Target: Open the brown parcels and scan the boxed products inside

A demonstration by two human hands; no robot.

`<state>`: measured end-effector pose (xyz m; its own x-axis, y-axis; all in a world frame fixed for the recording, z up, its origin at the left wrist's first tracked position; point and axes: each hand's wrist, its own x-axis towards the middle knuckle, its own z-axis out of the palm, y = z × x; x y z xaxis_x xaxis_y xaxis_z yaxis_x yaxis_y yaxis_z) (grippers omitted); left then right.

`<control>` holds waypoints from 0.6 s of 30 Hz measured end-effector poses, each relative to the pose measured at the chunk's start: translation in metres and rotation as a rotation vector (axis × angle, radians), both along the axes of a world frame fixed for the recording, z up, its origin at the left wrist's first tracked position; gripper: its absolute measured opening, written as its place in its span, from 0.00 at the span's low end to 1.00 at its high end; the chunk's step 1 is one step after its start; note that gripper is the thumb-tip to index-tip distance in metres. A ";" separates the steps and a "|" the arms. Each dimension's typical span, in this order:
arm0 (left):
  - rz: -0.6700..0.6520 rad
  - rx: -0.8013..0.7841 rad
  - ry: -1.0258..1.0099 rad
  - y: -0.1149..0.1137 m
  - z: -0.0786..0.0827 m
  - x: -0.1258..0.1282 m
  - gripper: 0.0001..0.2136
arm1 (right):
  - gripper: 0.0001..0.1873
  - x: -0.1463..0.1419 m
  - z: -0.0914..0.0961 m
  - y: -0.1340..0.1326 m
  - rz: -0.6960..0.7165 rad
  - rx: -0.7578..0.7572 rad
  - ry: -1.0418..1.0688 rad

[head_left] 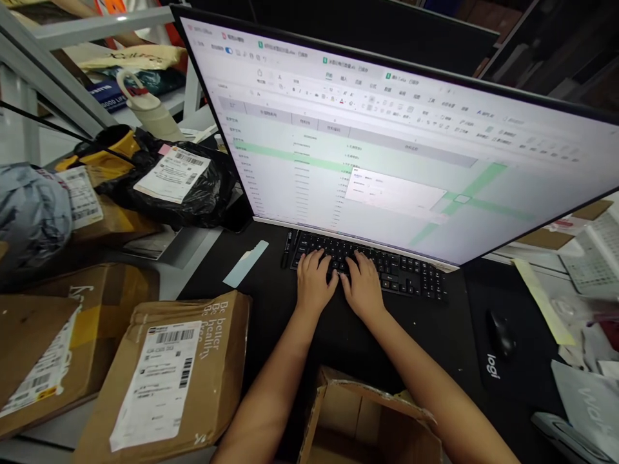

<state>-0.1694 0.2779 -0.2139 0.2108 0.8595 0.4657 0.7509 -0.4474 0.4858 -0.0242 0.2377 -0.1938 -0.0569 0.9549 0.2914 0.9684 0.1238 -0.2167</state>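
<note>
Both hands rest on a black keyboard (403, 274) below a large monitor (290, 174). My left hand (313, 280) lies over the left part of the keys, fingers stretched out and apart. Beside it, my right hand (363, 283) spreads its fingers over the middle keys. The two thumbs are close together, and neither hand holds anything. On the monitor is a spreadsheet with green highlighted bands and a small white dialog box (394, 193). Just left of the keyboard are a dark pen-like item (289, 248) and a pale blue strip (245, 264).
An open cardboard box (358, 412) stands between my forearms. Taped, labelled cartons (227, 348) and a black-wrapped parcel (213, 187) crowd the left side. A black mouse (501, 333) sits on a dark mouse pad (520, 374) at right. A pale bottle (155, 116) stands behind the parcels.
</note>
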 end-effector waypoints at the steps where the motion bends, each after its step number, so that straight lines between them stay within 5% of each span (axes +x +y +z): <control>1: -0.002 -0.005 -0.004 0.000 -0.001 0.000 0.15 | 0.25 -0.002 -0.002 0.002 0.006 -0.003 0.001; 12: 0.121 -0.010 -0.067 -0.001 -0.002 0.000 0.16 | 0.21 -0.007 -0.021 0.001 -0.024 0.188 -0.046; 18: 0.146 -0.033 -0.069 -0.003 0.003 0.000 0.16 | 0.21 -0.006 -0.020 -0.002 -0.074 0.150 0.017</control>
<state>-0.1697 0.2746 -0.2114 0.0513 0.8938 0.4455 0.7710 -0.3189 0.5512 -0.0297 0.2362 -0.2142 0.0182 0.9021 0.4312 0.9724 0.0845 -0.2177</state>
